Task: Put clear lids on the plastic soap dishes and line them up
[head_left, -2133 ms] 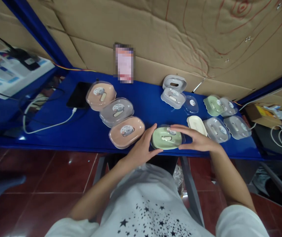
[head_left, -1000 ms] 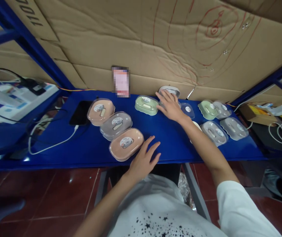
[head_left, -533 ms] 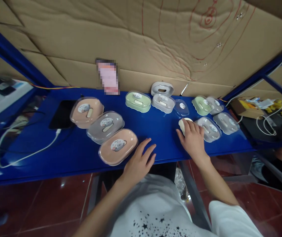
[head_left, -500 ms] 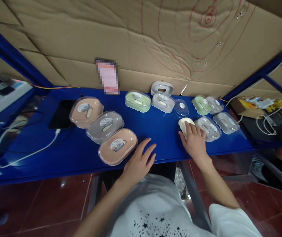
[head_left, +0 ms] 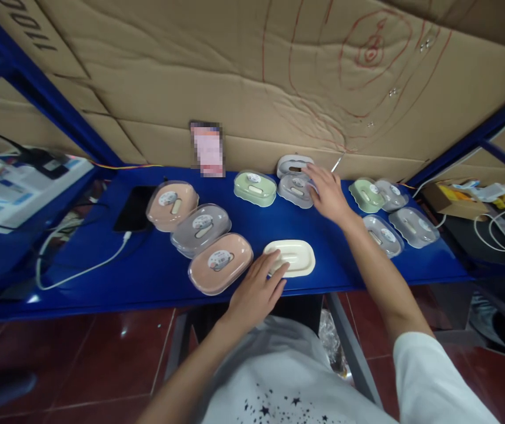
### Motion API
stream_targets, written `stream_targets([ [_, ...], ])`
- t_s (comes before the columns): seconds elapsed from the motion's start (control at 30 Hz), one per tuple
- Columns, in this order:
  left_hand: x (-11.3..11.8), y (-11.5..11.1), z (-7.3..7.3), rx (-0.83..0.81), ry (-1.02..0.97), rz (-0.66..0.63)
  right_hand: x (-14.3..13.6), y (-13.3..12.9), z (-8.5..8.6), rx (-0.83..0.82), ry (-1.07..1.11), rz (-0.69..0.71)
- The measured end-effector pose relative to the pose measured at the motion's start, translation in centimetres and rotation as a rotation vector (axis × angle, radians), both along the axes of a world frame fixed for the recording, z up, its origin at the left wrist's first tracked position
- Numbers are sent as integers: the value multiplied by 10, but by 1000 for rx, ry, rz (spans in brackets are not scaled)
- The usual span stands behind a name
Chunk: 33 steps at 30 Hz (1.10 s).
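Near the front edge of the blue table lies a cream oval tray [head_left: 299,259] with a recessed middle. My left hand [head_left: 259,282] rests at its left end, fingers spread and touching the rim, next to a peach box [head_left: 202,274] under a clear lid. Farther back, my right hand [head_left: 329,194] reaches with fingers apart beside a lidded grey box [head_left: 294,191]; its fingertips are close to that box's right side. The hand covers the spot where a loose clear lid lay. Behind stands a grey piece [head_left: 285,164] with a slot.
More lidded boxes stand around: green [head_left: 255,191], grey [head_left: 199,229] and peach [head_left: 170,209] at left, another green [head_left: 366,199] and several grey at right. A black phone [head_left: 133,209] with a white cable [head_left: 85,277] lies left. A cardboard panel [head_left: 243,76] closes the back.
The cream tray has come from the right to the front middle, by my left hand. My right hand has left it and moved up and back toward the grey box. The view has shifted slightly.
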State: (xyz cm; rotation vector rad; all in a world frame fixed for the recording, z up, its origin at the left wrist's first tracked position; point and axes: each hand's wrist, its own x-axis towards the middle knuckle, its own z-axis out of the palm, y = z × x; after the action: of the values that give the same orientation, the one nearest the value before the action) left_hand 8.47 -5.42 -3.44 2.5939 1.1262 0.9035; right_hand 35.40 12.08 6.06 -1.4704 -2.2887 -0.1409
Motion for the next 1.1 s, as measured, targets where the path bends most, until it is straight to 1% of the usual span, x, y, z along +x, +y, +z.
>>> stream_targets([
  [0.07,0,0,1,6,-6,24,2,46,1,-17,-48,-106],
  [0.1,0,-1,1,10,-16,36,3,63,1,-32,-61,-148],
  [0.13,0,-1,1,14,-29,46,4,76,0,-45,-65,-182],
  [0.2,-1,-1,0,9,-53,59,7,90,-1,-53,-58,-226],
  [0.3,-1,-1,-2,-12,-61,60,17,94,-6,-43,-20,-250],
  [0.43,-1,-1,-4,-15,-72,64,30,91,-13,-61,79,-201],
  [0.53,-1,-1,-3,-38,-82,61,34,84,-11,-55,109,-196],
  [0.6,-1,-1,-2,-55,-90,64,34,68,-5,-15,134,-189],
  [0.63,-1,-1,-2,-67,-101,71,34,54,-1,17,145,-182],
  [0.67,-1,-1,-1,-85,-116,82,33,37,1,58,154,-172],
  [0.73,-1,-2,0,-126,-150,103,30,-8,2,140,154,-130],
  [0.8,-1,-2,1,-156,-175,118,25,-58,-6,170,124,-24],
  [0.83,-1,-1,2,-161,-181,119,21,-83,-13,125,99,50],
  [0.9,-1,-1,1,-159,-180,116,13,-122,-31,9,73,137],
  [0.93,-2,-1,1,-160,-173,112,9,-136,-39,-49,71,163],
  [1.0,-2,0,0,-165,-156,99,1,-153,-53,-138,86,207],
  [1.03,-2,0,-1,-171,-148,92,-2,-156,-57,-170,98,238],
  [1.1,-3,1,-2,-183,-140,77,-6,-158,-60,-210,123,307],
])
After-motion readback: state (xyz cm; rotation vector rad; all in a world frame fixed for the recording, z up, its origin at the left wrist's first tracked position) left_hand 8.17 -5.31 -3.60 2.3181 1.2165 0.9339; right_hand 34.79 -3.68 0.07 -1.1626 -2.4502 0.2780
